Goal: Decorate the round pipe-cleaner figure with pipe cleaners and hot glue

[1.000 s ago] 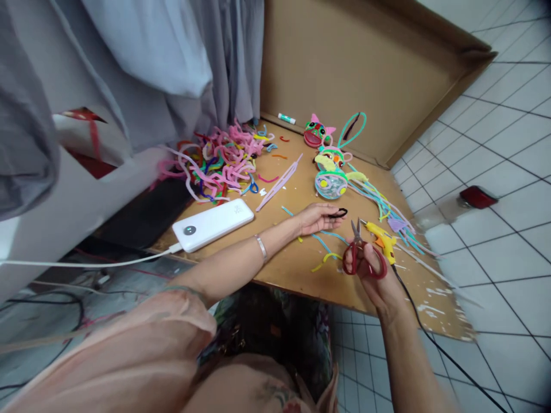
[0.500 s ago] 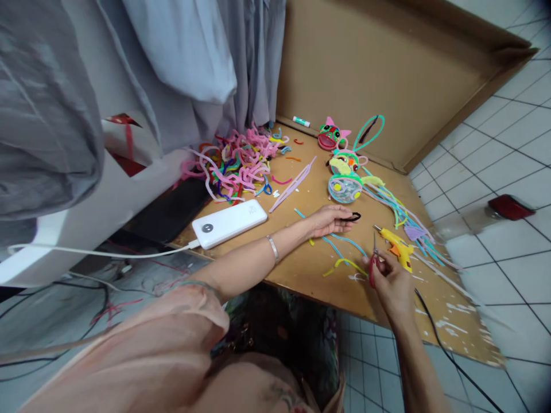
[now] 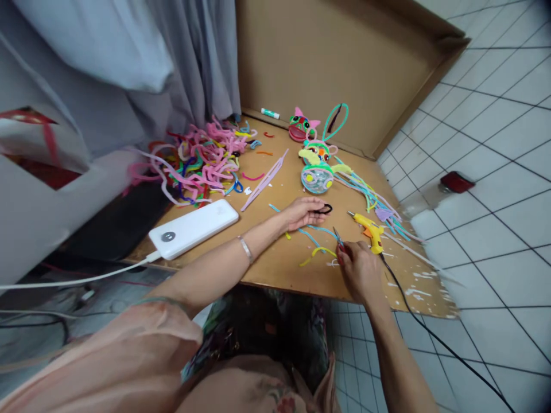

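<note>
Where the brown tabletop [image 3: 271, 269] runs nearest the wearer, R hand [image 3: 356, 263] is low over the front part, fingers curled closed round the red handles of the scissors [image 3: 341, 248], blades pointing away; whether the tips touch the wood can't be told. Just L of it: yellow pipe-cleaner pc. [image 3: 307, 261] and, slightly farther, lt.-blue pcs. [image 3: 310, 236]. Yellow hot-glue gun [image 3: 371, 230] lies just beyond R hand, nozzle toward L, w/ black cord [image 3: 407, 296] running off the front edge. L hand [image 3: 305, 214], palm partly up, fingers loosely bent, has a small black loop [image 3: 331, 209] at its fingertips, mid-table, apart from the scissors. Farther L: white power bank [image 3: 196, 229] w/ white cable [image 3: 129, 265] plugged into its near end. Beyond: lt.-purple pipe cleaners [image 3: 263, 184], laid diagonally, & tangled heap of mostly pink pipe cleaners [image 3: 206, 160]. Toward rear: clear plastic figure [image 3: 317, 182] w/ yellow spots; behind it, pink-eared figure [image 3: 298, 131]. At back: glue stick [image 3: 270, 113] nr. foot of upright cardboard panel [image 3: 310, 63].
</note>
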Demonstrator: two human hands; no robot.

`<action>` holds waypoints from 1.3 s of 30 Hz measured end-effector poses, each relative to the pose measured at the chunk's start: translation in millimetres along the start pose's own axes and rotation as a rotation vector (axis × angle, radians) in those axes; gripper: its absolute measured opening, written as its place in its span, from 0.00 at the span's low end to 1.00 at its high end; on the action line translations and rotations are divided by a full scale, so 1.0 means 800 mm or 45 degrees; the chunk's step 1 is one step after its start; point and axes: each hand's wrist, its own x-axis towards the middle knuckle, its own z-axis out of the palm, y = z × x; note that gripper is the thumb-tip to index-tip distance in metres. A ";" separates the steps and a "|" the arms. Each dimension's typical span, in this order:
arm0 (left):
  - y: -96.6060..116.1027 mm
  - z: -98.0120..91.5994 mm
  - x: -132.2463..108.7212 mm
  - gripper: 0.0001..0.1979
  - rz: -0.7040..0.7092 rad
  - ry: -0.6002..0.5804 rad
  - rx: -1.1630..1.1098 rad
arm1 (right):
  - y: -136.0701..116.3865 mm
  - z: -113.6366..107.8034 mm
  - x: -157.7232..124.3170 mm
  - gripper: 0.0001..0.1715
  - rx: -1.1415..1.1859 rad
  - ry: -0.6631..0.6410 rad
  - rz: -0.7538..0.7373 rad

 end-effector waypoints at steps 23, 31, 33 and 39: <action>0.142 -0.078 -0.095 0.13 0.431 0.817 2.425 | -0.011 0.019 0.045 0.16 0.909 0.180 -0.438; 0.143 -0.115 -0.074 0.20 -0.268 0.909 2.882 | -0.031 0.005 0.054 0.14 0.877 0.216 -0.583; 0.139 -0.118 -0.071 0.21 -0.246 0.934 2.919 | -0.038 0.000 0.058 0.13 0.901 0.205 -0.617; 0.165 -0.096 -0.074 0.13 0.112 0.828 2.603 | -0.067 -0.007 0.092 0.10 1.100 0.364 -0.639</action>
